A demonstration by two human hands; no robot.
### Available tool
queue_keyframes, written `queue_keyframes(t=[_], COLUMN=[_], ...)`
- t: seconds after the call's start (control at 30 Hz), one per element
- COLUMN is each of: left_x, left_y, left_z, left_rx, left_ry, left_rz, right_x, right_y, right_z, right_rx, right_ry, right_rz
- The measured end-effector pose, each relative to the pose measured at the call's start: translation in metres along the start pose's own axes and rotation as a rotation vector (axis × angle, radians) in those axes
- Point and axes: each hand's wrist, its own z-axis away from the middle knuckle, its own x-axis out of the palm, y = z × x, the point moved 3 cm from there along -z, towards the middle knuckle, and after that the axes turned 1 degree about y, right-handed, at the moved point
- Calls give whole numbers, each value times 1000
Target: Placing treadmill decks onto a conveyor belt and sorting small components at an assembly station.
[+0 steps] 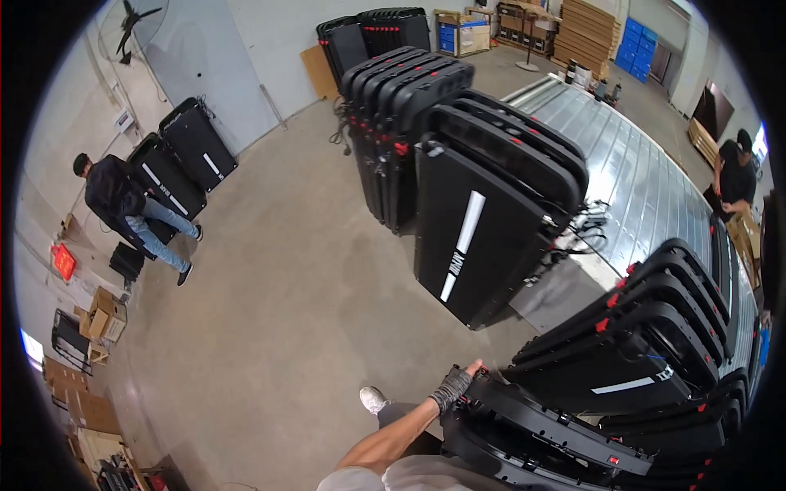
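Observation:
My left hand (pixel 455 388), in a grey fingerless glove, is closed on the end of a black flat treadmill (pixel 540 421) that stands on edge at my front right. The thumb and part of the fingers show at its corner, beside a small red part. Close behind it another treadmill (pixel 491 458) reaches down past the lower edge of the view. My right hand is not in view. Just beyond, several similar treadmills (pixel 630 360) with red parts lean together.
Ahead stands a row of upright black treadmills (pixel 467 237) with loose cables, beside a metal-topped table (pixel 622 164). At the left a person (pixel 123 196) is by two leaning treadmills (pixel 196 147). Another person (pixel 731 176) is at the far right. Cardboard boxes (pixel 102 315) line the left wall.

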Motion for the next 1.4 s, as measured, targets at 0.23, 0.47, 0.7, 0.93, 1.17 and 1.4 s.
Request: queue_keyframes(t=[0.23,0.47,0.7,0.93,1.17,1.4], left_x=[-239,-444,-607,-772,-902,-989], left_y=[68,197,325,467,611,723], left_z=[-12,-26,-91,-145,-212,-304], left_rx=[77,73,10,-32,-192,-310], left_ry=[-2,-43,-214,-231,-324,-480], left_rz=[-11,163,166,54,-20,-188], right_x=[219,380,525,677,823,993], right_y=[50,81,143,177,237,294], right_z=[-4,-26,-102,-149,-148,-158], right_rx=[-11,-53,-69,-89,-160,-214], right_ry=[7,82,184,373,648,935], right_rz=[53,34,-21,-112,-197,-288])
